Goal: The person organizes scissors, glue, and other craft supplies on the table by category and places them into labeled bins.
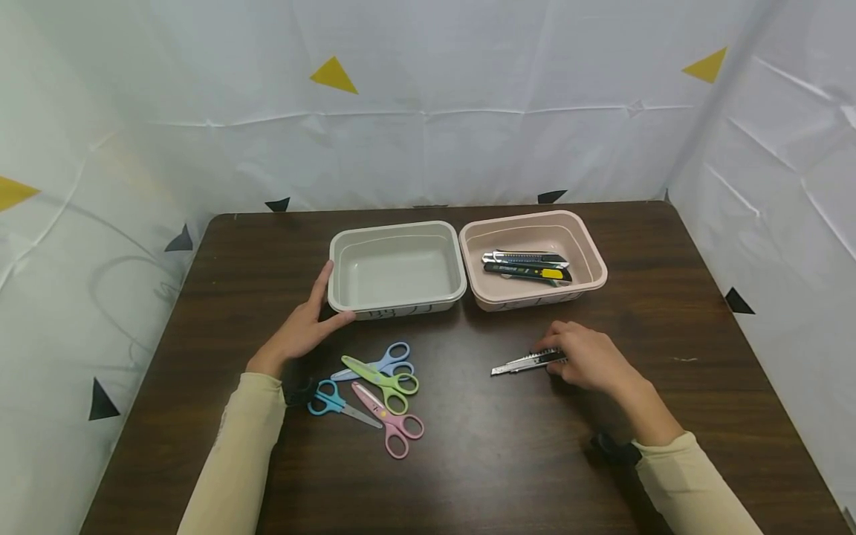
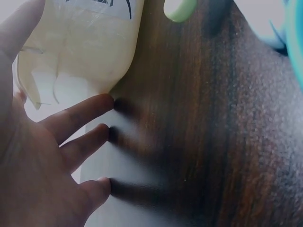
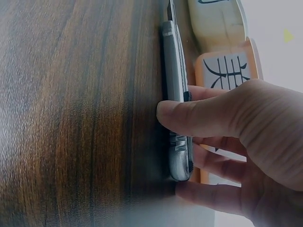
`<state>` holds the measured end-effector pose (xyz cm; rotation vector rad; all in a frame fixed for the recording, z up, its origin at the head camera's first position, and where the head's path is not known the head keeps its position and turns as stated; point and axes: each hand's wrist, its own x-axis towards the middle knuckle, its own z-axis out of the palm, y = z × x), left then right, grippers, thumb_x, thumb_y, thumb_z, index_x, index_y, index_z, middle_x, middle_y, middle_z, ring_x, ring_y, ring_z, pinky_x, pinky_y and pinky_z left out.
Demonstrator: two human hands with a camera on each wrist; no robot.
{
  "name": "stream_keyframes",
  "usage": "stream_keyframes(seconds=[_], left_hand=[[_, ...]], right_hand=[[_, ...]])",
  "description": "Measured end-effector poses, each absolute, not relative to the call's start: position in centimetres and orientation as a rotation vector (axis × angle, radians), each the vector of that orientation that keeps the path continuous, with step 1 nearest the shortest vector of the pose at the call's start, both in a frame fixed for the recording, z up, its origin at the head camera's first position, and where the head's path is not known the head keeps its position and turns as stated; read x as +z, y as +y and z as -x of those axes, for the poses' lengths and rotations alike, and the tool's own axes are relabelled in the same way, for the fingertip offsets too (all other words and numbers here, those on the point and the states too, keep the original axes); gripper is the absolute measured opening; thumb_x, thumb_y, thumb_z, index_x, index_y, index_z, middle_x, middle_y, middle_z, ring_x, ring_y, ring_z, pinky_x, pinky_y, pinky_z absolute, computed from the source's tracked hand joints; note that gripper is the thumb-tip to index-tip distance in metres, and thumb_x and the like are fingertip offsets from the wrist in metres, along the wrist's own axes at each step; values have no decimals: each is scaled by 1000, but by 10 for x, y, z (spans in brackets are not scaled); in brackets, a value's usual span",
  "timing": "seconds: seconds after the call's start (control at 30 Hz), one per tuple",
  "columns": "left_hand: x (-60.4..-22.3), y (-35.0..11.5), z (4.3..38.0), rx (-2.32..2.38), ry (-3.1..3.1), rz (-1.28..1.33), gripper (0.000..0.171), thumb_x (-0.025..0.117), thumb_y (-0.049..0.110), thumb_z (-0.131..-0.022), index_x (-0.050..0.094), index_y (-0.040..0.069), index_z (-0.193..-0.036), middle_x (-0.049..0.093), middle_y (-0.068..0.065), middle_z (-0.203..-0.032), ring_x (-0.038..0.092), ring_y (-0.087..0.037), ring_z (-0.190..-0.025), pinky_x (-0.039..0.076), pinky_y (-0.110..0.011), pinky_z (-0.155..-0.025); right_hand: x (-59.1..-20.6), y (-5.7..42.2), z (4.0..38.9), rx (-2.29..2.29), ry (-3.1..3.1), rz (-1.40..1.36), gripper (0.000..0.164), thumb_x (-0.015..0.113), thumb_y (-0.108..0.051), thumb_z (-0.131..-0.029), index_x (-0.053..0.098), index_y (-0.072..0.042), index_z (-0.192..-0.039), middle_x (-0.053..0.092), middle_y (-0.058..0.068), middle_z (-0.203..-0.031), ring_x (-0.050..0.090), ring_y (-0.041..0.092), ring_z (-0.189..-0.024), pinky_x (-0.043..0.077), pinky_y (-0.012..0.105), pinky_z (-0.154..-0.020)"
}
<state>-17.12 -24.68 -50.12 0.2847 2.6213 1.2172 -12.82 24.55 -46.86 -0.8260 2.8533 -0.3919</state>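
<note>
My left hand (image 1: 297,331) rests at the near left corner of a pale grey plastic basket (image 1: 408,307), thumb and fingers spread and fairly straight. In the left wrist view that basket (image 2: 94,42) shows beside the spread fingers. My right hand (image 1: 591,360) pinches a silver utility knife (image 1: 526,362) low over the table, its blade end pointing left. In the right wrist view, the thumb lies on one side of the utility knife (image 3: 176,90) and the fingers on the other. Several utility knives (image 1: 528,273) lie in the pink basket (image 1: 535,299).
Several scissors lie in a cluster right of the left forearm: periwinkle (image 1: 384,362), green (image 1: 384,381), pink (image 1: 393,420) and blue (image 1: 332,400). Both baskets stand side by side toward the back of the dark wooden table (image 1: 495,468). White sheeting (image 1: 428,148) encloses the back and sides.
</note>
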Motion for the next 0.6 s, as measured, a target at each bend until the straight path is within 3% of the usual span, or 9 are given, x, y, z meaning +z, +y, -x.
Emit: stream_keyframes(seconds=[0.6], left_hand=[[-498, -246, 170, 1211, 2622, -282, 95, 62, 56, -90, -13, 59, -147, 13, -7, -163, 25, -46, -141, 24, -72, -102]], right_hand=[[-467, 245, 126, -402, 2863, 811, 31, 82, -7, -73, 78, -17, -101, 61, -5, -91, 60, 20, -89, 50, 44, -67]])
